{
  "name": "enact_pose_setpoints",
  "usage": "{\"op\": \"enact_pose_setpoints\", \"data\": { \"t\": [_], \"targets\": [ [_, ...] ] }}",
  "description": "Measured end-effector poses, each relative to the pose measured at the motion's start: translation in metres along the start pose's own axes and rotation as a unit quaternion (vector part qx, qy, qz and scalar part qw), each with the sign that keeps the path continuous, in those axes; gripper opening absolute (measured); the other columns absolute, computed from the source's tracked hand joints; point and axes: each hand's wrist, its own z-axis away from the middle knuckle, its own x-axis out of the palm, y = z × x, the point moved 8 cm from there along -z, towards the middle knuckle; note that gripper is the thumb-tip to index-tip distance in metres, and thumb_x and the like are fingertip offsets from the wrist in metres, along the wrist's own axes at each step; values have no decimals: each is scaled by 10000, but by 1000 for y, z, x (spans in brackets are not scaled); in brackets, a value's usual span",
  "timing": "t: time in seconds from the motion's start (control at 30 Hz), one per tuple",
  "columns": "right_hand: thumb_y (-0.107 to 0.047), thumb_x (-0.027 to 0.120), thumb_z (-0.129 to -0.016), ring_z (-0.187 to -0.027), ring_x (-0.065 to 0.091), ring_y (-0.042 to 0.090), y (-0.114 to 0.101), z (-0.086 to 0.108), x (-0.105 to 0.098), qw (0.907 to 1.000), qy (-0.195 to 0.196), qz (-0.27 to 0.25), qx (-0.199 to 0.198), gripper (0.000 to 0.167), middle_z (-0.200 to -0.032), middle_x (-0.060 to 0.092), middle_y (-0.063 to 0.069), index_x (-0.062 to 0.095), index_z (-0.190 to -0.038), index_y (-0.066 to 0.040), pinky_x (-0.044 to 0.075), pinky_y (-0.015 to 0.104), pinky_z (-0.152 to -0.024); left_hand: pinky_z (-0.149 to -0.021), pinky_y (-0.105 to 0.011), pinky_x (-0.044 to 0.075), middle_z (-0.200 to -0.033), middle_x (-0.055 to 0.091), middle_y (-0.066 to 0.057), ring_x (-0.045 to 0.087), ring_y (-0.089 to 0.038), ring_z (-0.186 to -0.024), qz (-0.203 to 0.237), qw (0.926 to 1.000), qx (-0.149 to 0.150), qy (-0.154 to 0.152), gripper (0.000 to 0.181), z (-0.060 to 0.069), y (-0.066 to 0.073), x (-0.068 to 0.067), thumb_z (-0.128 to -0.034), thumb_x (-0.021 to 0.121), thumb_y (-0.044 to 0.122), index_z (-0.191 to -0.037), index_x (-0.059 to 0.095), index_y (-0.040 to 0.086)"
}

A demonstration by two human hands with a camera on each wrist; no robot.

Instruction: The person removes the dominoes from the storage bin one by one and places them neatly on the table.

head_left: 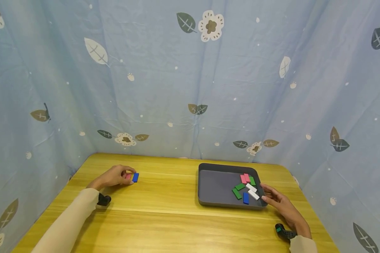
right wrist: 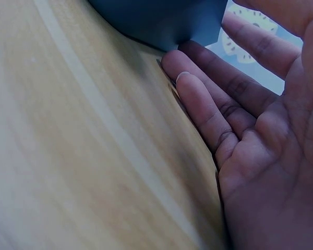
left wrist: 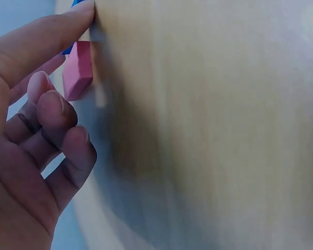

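Left hand [head_left: 115, 176] is working at the table's left part, thumb and index finger pinching a blue block [head_left: 135, 177] by its ends. A pink block [left wrist: 78, 71] is sitting just beside the blue one, on the palm side of the pinch; whether any finger is also pressing it is hard to say, since the left wrist view is cutting off the top of the grip. The other fingers are curling loosely, holding nothing.

Right hand [head_left: 280, 205] is resting at the right side of the dark grey tray [head_left: 216, 203], fingers loosely extended and touching the wall, thumb lying at the rim near the front corner. Its ring and little fingers are lying low by the table [head_left: 164, 228].

Inside the tray, blocks are lying toward the right end: two pink blocks [head_left: 243, 179] side by side at the back, three green blocks [head_left: 236, 193], two white blocks [head_left: 253, 194] near the right wall, and a second blue block [head_left: 246, 198] at the front.

Both wrists are wearing black devices [head_left: 284, 232] below cream sleeves [head_left: 68, 219]. A blue curtain [head_left: 164, 84] with leaf and flower prints is hanging behind the table.
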Motion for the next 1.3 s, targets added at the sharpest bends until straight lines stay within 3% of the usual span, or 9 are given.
{"op": "enact_pose_setpoints", "data": {
  "t": [0.27,0.43,0.57,0.73,0.9,1.03,1.3],
  "targets": [
    [-370,654,-1025,-1274,507,271,0,1,1,10000,41,-37,79,669,-1575,392,171,369,-1611,-218,468,268,-953,-596,-279,437,-724,586,-41,534,-202,-590,219,9997,11,-60,508,-9,12,-1,-926,796,200,-1361,628,0],
    [-361,656,-1024,-1269,512,267,0,1,1,9999,38,-93,65,668,-1565,402,174,371,-1609,-212,471,258,-949,-570,-303,451,-742,595,-43,549,-237,-548,328,9992,196,-127,500,-21,32,0,-962,757,239,-1390,613,23],
    [-366,658,-1023,-1266,511,270,0,1,1,9999,40,-88,59,676,-1564,400,180,367,-1611,-204,472,272,-951,-615,-316,464,-801,603,-13,542,-194,-616,220,9989,416,-18,459,-31,50,1,-967,751,285,-1365,647,81],
    [-372,646,-1029,-1278,504,283,0,2,0,10000,47,-23,38,666,-1568,395,176,366,-1611,-211,465,320,-978,-663,-330,489,-853,623,28,570,-163,-707,102,9977,667,33,429,-47,69,10,-968,743,347,-1338,674,140],
    [-372,643,-1031,-1263,516,260,1,2,2,10000,15,21,-26,652,-1571,393,170,378,-1606,-216,462,345,-989,-693,-338,502,-889,631,31,592,-168,-759,142,9970,758,-108,407,-60,87,22,-984,727,325,-1346,666,150],
    [-346,640,-1036,-1228,536,229,0,2,3,9998,10,70,-160,635,-1574,391,176,387,-1602,-208,476,319,-959,-667,-345,496,-886,639,2,589,-181,-730,274,9952,896,-268,388,-67,103,30,-1001,707,292,-1347,662,122],
    [-333,643,-1035,-1198,552,201,-1,4,2,9997,29,89,-247,626,-1577,387,178,395,-1597,-211,489,282,-932,-657,-337,493,-862,655,15,585,-143,-688,213,9908,1305,-274,352,-85,139,41,-1005,700,302,-1308,691,123]
  ]
}}
